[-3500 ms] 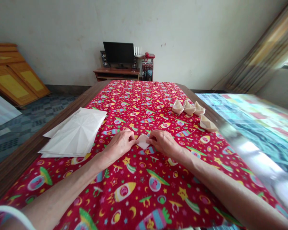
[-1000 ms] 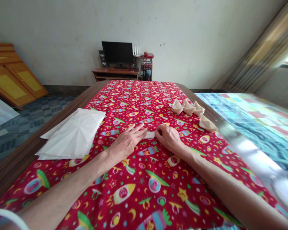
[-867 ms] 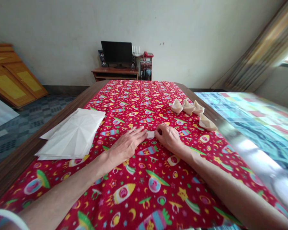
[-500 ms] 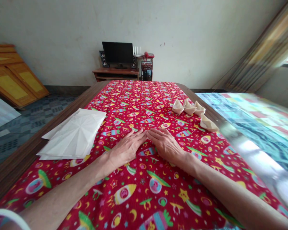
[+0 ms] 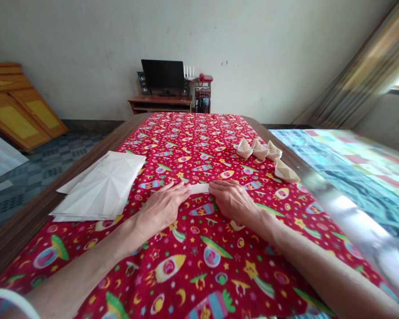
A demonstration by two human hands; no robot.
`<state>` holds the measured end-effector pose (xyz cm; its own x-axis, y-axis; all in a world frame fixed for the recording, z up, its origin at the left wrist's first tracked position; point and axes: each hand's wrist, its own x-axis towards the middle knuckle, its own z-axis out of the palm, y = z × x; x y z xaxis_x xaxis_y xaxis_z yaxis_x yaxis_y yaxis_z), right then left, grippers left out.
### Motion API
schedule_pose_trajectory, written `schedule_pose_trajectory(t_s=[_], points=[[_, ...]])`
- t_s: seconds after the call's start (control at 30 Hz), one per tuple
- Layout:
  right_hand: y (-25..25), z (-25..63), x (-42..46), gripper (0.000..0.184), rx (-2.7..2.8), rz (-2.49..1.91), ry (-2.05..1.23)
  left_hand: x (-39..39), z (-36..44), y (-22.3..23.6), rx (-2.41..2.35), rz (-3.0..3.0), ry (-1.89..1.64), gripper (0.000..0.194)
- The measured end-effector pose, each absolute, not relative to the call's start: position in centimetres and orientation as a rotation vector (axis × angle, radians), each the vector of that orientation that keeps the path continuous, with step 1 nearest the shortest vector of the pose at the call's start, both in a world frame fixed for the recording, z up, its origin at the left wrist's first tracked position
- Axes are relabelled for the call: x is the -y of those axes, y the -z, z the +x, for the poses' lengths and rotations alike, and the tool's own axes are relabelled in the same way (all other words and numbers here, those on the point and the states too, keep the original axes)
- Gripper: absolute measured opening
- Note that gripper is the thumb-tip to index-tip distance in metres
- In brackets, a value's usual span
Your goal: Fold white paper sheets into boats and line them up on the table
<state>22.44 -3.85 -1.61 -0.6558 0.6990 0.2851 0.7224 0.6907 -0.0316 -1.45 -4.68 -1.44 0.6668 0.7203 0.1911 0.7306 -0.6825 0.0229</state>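
Observation:
A narrow white folded paper strip [image 5: 199,189] lies across the red patterned cloth, its middle bare and both ends covered by fingers. My left hand [image 5: 168,201] is closed over the strip's left end, fingers pressed together. On the right end, my right hand [image 5: 232,198] bears down in the same way, fingers together. The thumbs are mostly hidden. To the left is a stack of creased white paper sheets [image 5: 103,188], the top one marked with folds spreading from its centre. Several folded cream paper boats [image 5: 260,150] stand to the right, one nearer than the others.
The red cloth [image 5: 199,266] covers a brown-edged table [image 5: 96,157]. Beyond its far end are a monitor [image 5: 163,74] and a red telephone [image 5: 205,79]. A wooden cabinet [image 5: 20,106] stands at left. A bed with a patterned cover [image 5: 346,177] lies along the right.
My hands have moved apart from where their fingertips met, the left one leftward and the right one slightly rightward. The white strip's middle now shows between them.

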Motion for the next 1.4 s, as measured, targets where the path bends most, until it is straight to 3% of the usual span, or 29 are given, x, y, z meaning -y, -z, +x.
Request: schedule_pose_trajectory(t_s=[0.2, 0.3, 0.4, 0.57, 0.7, 0.87, 1.03, 1.23, 1.4], points=[[2.9, 23.0, 2.3, 0.027, 2.296, -1.159, -0.027, 3.5, -1.7, 2.7, 1.206, -2.770, 0.651, 0.041], [3.2, 22.8, 1.8, 0.017, 2.237, -1.234, -0.114, 3.1, -1.7, 3.4, 1.184, -2.729, 0.778, 0.038], [3.2, 22.6, 2.0, 0.012, 2.260, -1.205, -0.198, 3.0, -1.7, 3.5, 1.147, -2.729, 0.828, 0.037], [3.5, 22.7, 3.1, 0.028, 2.223, -1.031, -0.030, 3.1, -1.6, 3.3, 1.142, -2.749, 0.844, 0.041], [3.6, 22.5, 3.3, 0.013, 2.234, -1.086, -0.124, 3.2, -1.6, 3.2, 1.152, -2.769, 0.875, 0.044], [2.8, 22.1, 3.4, 0.012, 2.197, -1.200, -0.188, 3.4, -1.4, 2.6, 1.213, -2.707, 0.981, 0.039], [2.0, 22.1, 3.8, 0.011, 2.198, -1.169, 0.138, 4.0, -0.7, 1.9, 1.664, -2.701, 1.199, 0.019], [1.5, 21.4, 5.0, 0.015, 2.368, -0.961, 0.476, 4.9, 0.9, 1.2, 2.378, -3.067, 1.876, 0.042], [1.5, 20.4, 5.9, 0.016, 2.381, -0.875, 0.328, 5.2, 1.1, 1.6, 2.415, -2.913, 1.731, 0.029]])
